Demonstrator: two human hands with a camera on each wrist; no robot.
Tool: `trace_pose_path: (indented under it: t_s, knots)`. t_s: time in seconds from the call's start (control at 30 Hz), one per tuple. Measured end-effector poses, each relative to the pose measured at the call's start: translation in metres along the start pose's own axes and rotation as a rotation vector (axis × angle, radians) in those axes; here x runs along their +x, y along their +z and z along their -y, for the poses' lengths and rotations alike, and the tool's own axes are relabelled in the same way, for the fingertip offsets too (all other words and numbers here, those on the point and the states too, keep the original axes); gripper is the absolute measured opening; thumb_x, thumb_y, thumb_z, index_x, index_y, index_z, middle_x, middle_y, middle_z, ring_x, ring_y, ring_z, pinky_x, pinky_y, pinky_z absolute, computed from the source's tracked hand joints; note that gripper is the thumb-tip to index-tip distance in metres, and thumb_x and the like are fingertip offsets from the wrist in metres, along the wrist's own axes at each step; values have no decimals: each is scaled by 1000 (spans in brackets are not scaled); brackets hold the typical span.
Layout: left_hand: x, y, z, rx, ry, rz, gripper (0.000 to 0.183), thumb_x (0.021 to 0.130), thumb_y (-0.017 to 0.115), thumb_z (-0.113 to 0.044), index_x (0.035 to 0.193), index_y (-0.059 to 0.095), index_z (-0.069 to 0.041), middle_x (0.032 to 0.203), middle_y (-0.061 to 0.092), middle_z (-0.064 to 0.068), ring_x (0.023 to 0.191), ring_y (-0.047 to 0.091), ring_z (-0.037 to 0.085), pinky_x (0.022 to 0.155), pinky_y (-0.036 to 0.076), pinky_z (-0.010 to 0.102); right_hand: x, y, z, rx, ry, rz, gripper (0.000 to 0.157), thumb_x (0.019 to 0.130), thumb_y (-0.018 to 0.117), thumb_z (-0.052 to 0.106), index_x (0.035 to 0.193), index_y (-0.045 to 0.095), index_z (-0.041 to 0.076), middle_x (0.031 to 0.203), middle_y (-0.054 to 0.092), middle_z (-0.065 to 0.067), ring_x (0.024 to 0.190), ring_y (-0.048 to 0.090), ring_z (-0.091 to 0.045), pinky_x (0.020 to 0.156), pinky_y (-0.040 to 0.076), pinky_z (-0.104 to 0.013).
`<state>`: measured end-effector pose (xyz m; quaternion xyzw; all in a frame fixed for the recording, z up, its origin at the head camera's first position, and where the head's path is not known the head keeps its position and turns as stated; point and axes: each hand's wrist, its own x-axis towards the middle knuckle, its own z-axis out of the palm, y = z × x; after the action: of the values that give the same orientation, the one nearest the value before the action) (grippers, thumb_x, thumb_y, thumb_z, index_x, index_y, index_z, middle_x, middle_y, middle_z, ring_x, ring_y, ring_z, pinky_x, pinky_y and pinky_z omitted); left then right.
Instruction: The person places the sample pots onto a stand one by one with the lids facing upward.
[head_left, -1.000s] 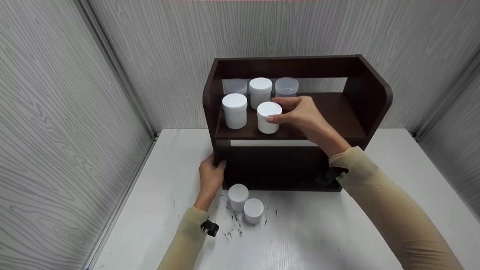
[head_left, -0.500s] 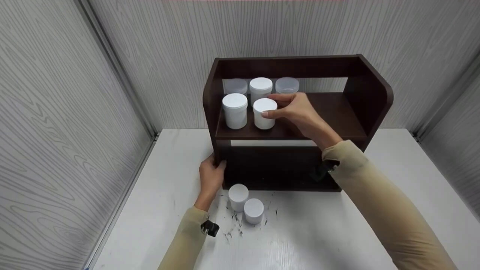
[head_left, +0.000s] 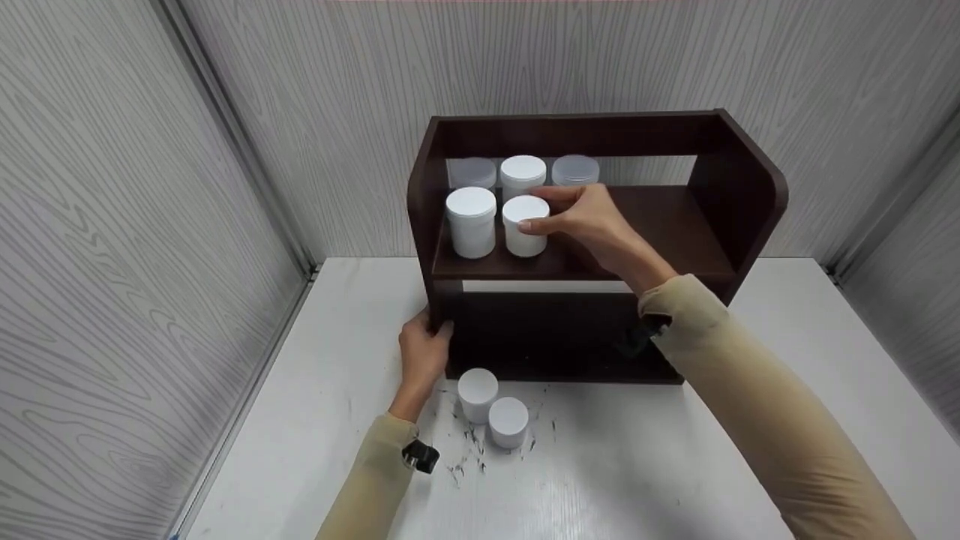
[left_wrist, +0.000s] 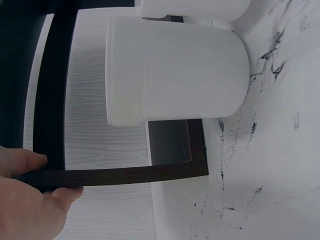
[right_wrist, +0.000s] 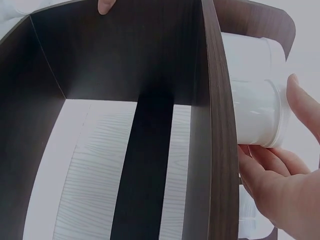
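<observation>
Right hand [head_left: 589, 223]: white jar [head_left: 523, 244] pinched upright at upper shelf [head_left: 664, 229] | Left hand [head_left: 424, 351]: rack's side [head_left: 423, 225] gripped, below and left of the pinch | Risk: neighbouring jar [head_left: 472, 229], just left of the pinch, might be knocked by sideways drift; rear jar [head_left: 523, 169], behind the pinch, by fingertips [head_left: 544, 193]

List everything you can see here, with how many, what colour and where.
Shelf: one, dark brown, standing on the table
Table: one, white, under the shelf
Held jar: one, white, upper level, front
Shelved jars: two, white, front left and back row
Cloudy jars: two, greyish, back row
Lower jars: two, white, on the table
Walls: three, grey, left, back, right
Left hand: one, gripping the shelf's left side
Right hand: one, pinching the held jar
Sleeves: two, beige, on both arms
</observation>
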<state>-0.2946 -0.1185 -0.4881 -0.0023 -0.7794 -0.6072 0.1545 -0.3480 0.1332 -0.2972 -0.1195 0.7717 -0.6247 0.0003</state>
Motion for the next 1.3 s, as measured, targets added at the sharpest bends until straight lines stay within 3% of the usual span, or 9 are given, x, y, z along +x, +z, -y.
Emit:
trace_pose_path:
  t_s: [0.33,0.57,0.97,1.13,1.3]
  knots:
    - [1,0,0,0,11,0,33,100,63,-2,130,66,12,120,71,27,111,69,33,95,55,47,3,1,-3,22,17,-6,61,75,96,8,131,73,0,127,74,-11,122,64,-20,104,50,-32]
    - [1,1,0,-18,31,21,43,101,62,-1,143,57,12,130,68,26,120,66,34,100,54,46,2,-2,-2,37,24,22,64,76,96,9,135,71,1,133,71,-11,130,59,-20,108,47,-32]
    - [1,2,1,-11,34,2,39,100,63,-1,137,62,11,126,70,25,117,68,33,97,55,46,1,-4,-2,35,22,26,62,77,96,9,133,72,2,133,71,-9,128,60,-19,108,47,-32]
    - [1,2,0,0,27,-2,39,100,63,0,137,62,10,126,70,25,117,68,34,97,55,46,-4,-8,-5,39,12,15,62,77,95,8,134,72,3,131,73,-9,122,65,-20,106,49,-33]
    - [1,1,1,7,35,-9,36,100,64,-1,134,65,9,124,71,26,115,69,34,96,55,48,-18,-14,-4,37,12,-7,73,77,94,4,143,63,-1,141,66,-14,130,62,-21,107,48,-30]
